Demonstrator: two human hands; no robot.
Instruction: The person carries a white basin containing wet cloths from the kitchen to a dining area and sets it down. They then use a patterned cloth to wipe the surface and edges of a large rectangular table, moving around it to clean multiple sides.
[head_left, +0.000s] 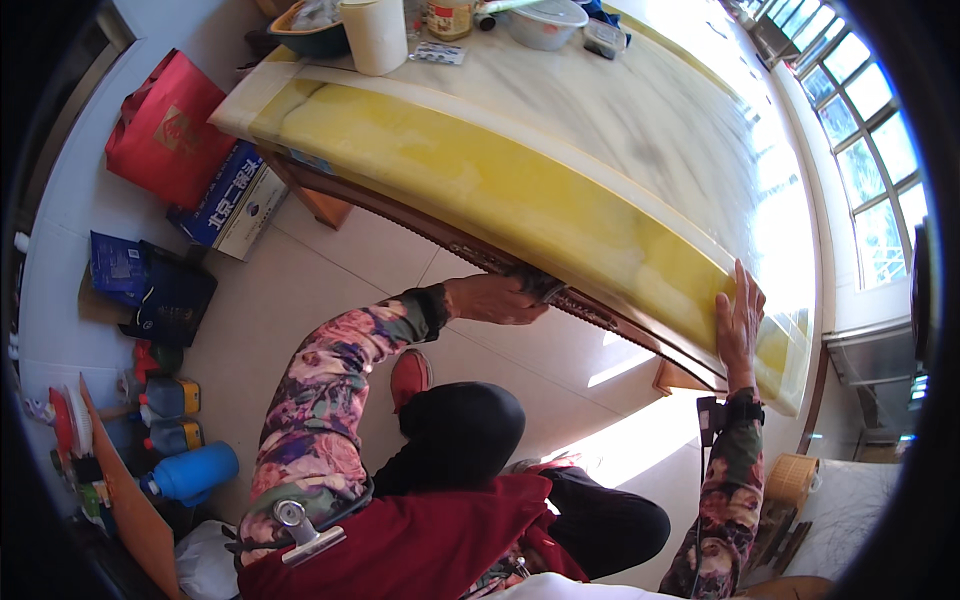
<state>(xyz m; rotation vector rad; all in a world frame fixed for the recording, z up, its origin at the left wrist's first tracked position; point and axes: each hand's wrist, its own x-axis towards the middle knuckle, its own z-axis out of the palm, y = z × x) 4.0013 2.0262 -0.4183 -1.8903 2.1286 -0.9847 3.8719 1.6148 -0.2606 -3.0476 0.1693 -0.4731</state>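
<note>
My left hand (499, 298) is closed around a dark, bunched scouring pad or cloth (538, 283). It presses this against the carved reddish-brown wooden apron (480, 256) under the edge of a marble table. My right hand (739, 326) lies against the table's yellow stone edge (600, 244) near its right corner, fingers extended, with nothing in it. The pale, grey-veined marble top (540, 112) stretches away above both hands. Part of the dark item is hidden by my left fingers and the table edge.
On the tabletop stand a paper roll (373, 37), a jar (450, 19), a lidded plastic tub (546, 24) and a basket (311, 37). A red bag (169, 131), a printed carton (236, 202) and a blue jug (196, 471) are on the floor at left. A wicker container (791, 480) is lower right.
</note>
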